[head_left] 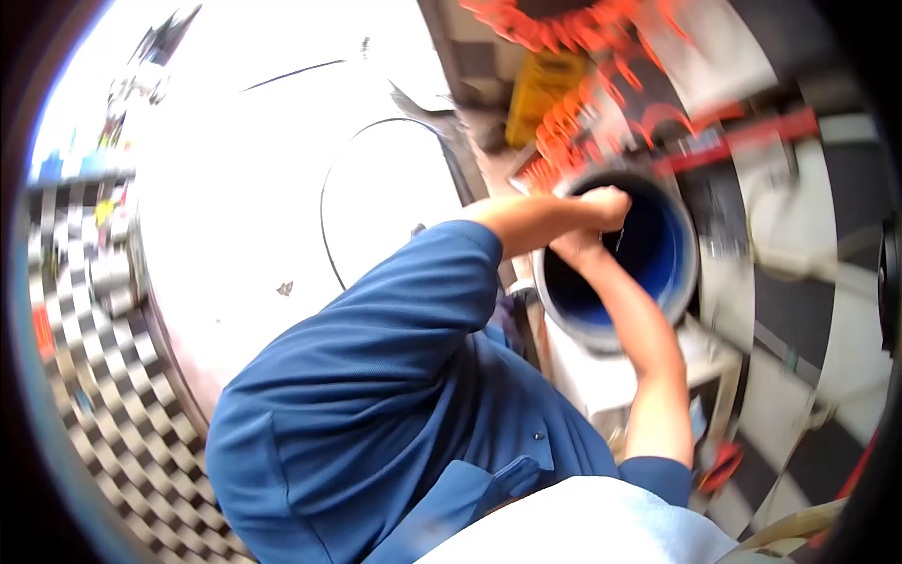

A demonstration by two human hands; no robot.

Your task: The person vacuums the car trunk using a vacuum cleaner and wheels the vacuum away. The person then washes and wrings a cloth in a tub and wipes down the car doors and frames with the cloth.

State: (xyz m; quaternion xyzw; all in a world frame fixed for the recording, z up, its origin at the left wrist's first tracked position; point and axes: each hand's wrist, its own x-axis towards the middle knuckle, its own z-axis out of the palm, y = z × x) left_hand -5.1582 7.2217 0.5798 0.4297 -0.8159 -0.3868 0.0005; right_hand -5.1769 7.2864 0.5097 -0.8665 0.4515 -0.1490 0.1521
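Both my hands are together over a round bucket with a grey rim and a dark blue inside. My left hand is closed in a fist, reaching in from the left. Just below it and close against it, my right hand is also closed. Whatever they grip, if anything, is hidden by the fingers and blur. Thin bright streaks like drips show beneath the hands, inside the bucket. The bucket rests on a white stool or small table.
A large white vehicle panel fills the left. Orange coiled hose hangs above the bucket near a yellow object. A red bar lies at the right. Checkered floor shows on both sides.
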